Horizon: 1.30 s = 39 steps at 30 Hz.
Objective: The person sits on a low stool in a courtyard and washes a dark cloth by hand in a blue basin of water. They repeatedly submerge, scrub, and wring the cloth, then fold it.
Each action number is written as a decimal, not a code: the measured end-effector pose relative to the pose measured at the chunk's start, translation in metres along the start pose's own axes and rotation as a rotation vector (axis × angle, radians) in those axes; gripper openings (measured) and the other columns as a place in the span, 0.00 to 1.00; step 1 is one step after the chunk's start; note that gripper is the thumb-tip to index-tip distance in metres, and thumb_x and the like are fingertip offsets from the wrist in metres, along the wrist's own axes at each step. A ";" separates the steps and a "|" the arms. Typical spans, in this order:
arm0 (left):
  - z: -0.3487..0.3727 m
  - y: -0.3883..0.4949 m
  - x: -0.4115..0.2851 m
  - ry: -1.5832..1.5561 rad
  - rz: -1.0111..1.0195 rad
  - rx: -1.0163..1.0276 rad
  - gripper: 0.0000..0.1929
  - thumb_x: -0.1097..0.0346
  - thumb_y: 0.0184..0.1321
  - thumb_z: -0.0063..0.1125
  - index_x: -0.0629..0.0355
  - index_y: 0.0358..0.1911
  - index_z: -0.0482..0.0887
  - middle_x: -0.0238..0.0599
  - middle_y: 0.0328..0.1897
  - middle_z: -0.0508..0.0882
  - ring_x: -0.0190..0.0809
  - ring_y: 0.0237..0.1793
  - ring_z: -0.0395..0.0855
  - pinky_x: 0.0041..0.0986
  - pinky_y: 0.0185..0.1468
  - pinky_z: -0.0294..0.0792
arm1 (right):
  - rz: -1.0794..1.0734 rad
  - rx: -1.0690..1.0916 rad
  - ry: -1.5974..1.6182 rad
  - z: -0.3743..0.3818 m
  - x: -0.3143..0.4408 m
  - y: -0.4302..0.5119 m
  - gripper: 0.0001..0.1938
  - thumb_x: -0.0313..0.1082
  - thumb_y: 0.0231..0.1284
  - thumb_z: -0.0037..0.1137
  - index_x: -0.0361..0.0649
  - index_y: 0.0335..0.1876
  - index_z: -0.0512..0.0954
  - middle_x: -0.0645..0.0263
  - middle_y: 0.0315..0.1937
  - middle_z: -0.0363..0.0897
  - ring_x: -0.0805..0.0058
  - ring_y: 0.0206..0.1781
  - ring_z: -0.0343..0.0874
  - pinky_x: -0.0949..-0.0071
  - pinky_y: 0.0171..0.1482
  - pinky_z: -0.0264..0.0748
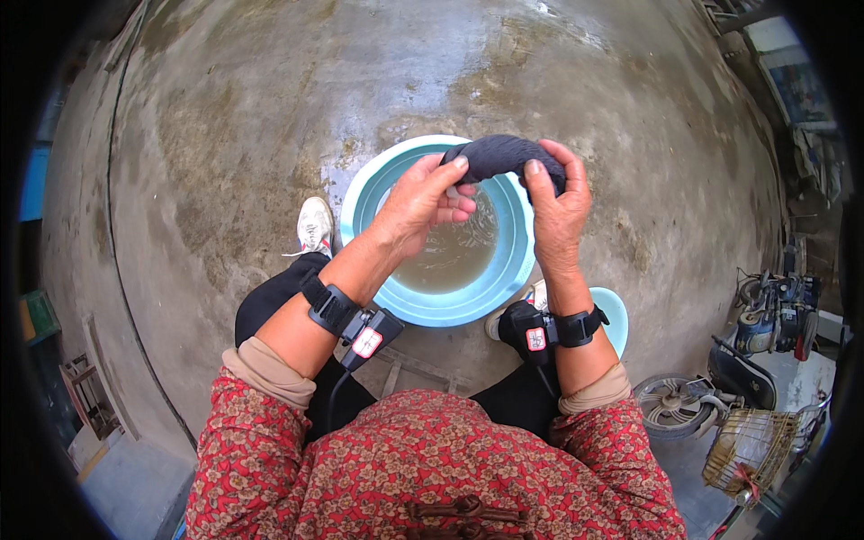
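A dark grey cloth [503,156], rolled or twisted into a thick curved bundle, is stretched between my two hands. My left hand [432,192] pinches its left end with thumb and fingers. At the other end, my right hand [557,192] grips the cloth, thumb in front and fingers behind. Both hands are above the far rim of a light blue plastic basin [432,312] on the ground between my feet. Murky water [445,260] fills the basin's bottom. What kind of cloth item it is cannot be told.
A second pale blue basin [615,317] shows partly behind my right forearm. Wet concrete floor [256,135] surrounds me. A cable [115,223] runs along the left. On the right stand a motorcycle [769,317] and a two-wheeler with a wire basket [749,449].
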<state>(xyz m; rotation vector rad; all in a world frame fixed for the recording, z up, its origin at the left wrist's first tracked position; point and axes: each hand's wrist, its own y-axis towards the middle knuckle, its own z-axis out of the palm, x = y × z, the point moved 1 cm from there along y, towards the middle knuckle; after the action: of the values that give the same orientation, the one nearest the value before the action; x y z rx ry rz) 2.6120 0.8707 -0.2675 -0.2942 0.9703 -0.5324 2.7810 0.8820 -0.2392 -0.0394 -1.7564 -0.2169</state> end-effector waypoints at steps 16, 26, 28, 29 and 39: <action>-0.003 0.003 0.012 -0.473 0.114 -0.100 0.19 0.58 0.59 0.59 0.56 0.48 0.67 0.39 0.44 0.77 0.41 0.45 0.77 0.39 0.49 0.73 | -0.252 0.301 -0.280 0.026 0.001 -0.027 0.20 0.30 0.45 0.60 0.40 0.47 0.71 0.56 0.41 0.74 0.59 0.44 0.76 0.69 0.46 0.72; 0.005 0.001 0.009 -0.477 -0.030 0.110 0.19 0.56 0.60 0.55 0.56 0.51 0.70 0.39 0.38 0.80 0.34 0.31 0.80 0.27 0.37 0.76 | 0.125 0.197 0.164 0.022 -0.014 -0.016 0.23 0.46 0.58 0.53 0.40 0.55 0.68 0.63 0.42 0.75 0.73 0.48 0.71 0.72 0.52 0.67; 0.010 -0.004 0.008 -0.536 -0.101 0.302 0.21 0.52 0.61 0.52 0.56 0.52 0.70 0.41 0.36 0.82 0.35 0.27 0.81 0.27 0.34 0.76 | 0.287 0.150 0.402 0.021 -0.015 -0.014 0.25 0.49 0.60 0.51 0.39 0.57 0.66 0.63 0.41 0.74 0.74 0.46 0.71 0.74 0.50 0.69; 0.014 -0.008 0.011 -0.497 -0.076 0.335 0.21 0.50 0.63 0.48 0.56 0.51 0.72 0.42 0.35 0.83 0.35 0.25 0.81 0.26 0.32 0.77 | 0.402 0.269 0.552 0.020 -0.014 -0.014 0.26 0.50 0.61 0.49 0.39 0.58 0.65 0.61 0.40 0.74 0.76 0.42 0.73 0.79 0.44 0.72; 0.017 -0.021 0.014 -0.134 -0.272 0.411 0.14 0.62 0.56 0.58 0.63 0.41 0.77 0.40 0.35 0.82 0.36 0.33 0.82 0.28 0.40 0.75 | 0.220 0.468 0.141 0.015 -0.007 -0.007 0.11 0.38 0.62 0.50 0.40 0.44 0.72 0.65 0.33 0.75 0.80 0.36 0.72 0.80 0.36 0.70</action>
<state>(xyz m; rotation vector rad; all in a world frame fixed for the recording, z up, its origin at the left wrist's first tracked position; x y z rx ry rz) 2.6269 0.8456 -0.2587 -0.0899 0.6737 -0.9322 2.7672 0.8781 -0.2497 0.1195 -1.6094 0.3454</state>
